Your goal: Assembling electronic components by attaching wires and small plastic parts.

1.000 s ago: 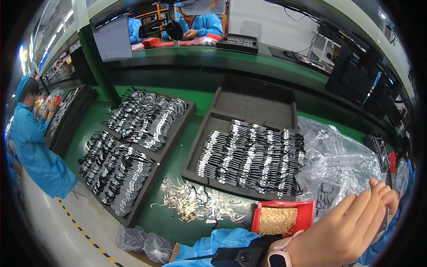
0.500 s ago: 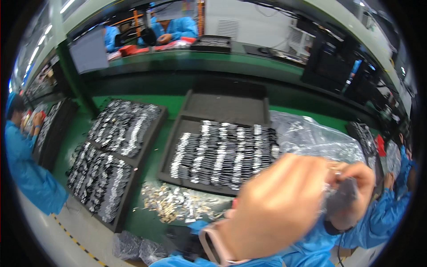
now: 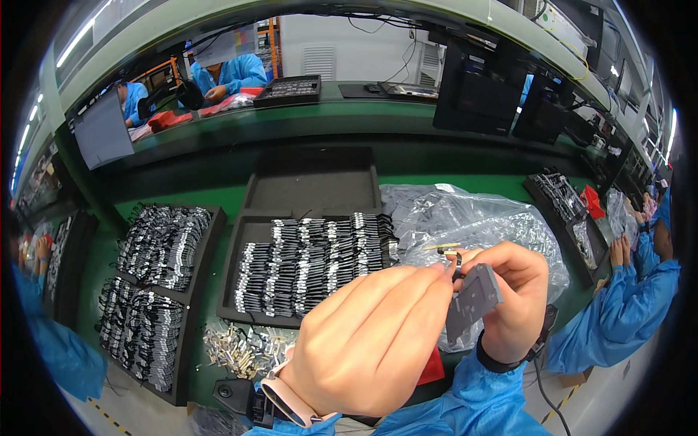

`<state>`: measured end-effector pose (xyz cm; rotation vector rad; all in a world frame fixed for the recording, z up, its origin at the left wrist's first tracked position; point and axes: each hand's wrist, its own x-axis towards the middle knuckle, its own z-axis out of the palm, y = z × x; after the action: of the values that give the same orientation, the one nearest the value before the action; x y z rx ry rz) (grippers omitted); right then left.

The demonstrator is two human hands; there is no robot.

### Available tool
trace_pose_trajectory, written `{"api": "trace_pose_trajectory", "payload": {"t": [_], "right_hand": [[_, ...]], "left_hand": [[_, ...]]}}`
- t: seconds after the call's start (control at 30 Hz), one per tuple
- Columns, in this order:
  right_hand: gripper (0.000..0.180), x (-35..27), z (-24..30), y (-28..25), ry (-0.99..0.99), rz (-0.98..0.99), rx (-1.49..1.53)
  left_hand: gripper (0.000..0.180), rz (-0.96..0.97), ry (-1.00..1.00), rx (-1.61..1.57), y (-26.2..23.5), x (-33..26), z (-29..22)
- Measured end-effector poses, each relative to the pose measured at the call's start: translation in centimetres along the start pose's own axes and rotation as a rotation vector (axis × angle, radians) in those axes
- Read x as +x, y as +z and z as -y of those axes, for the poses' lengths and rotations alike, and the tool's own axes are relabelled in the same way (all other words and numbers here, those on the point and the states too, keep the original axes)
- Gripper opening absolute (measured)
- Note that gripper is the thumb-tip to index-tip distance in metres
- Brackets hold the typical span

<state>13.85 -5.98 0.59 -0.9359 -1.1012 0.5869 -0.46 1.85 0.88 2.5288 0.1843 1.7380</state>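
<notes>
Both my hands meet in front of me over the near right of the bench. In my right hand (image 3: 520, 296) is a flat dark grey rectangular part (image 3: 471, 305), tilted, with small marks on its face. A short black strip with a gold-coloured end (image 3: 449, 251) rises beside that part's upper edge. The fingers of my left hand (image 3: 367, 338) are closed at the strip; its back hides much of the grip. Left of my hands, a black tray (image 3: 227, 309) holds rows of small black-and-silver parts. A pile of small gold and silver pieces (image 3: 240, 349) lies by the tray's near edge.
Clear plastic sheeting (image 3: 494, 218) covers grey parts behind my hands. Another filled black tray (image 3: 182, 345) stands at left, a smaller one (image 3: 600, 254) at right. A red item (image 3: 432, 368) lies below my hands. A person in blue (image 3: 618, 312) sits at right; others work across and at left.
The view has swung to the right, so the trays appear further left. My hands are closer together, and the grey part has turned to show its face.
</notes>
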Motion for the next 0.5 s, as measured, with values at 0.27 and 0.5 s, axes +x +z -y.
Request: {"api": "trace_pose_trajectory", "payload": {"t": [0.27,0.5], "right_hand": [[0.009,-0.27,0.07,-0.25,-0.003,-0.017,-0.034],[0.008,-0.27,0.09,-0.04,-0.039,-0.049,-0.047]], "left_hand": [[0.031,0.051,0.040,-0.041,0.51,0.06,-0.20],[0.031,0.034,0.076,-0.093,0.75,-0.23,0.67]]}}
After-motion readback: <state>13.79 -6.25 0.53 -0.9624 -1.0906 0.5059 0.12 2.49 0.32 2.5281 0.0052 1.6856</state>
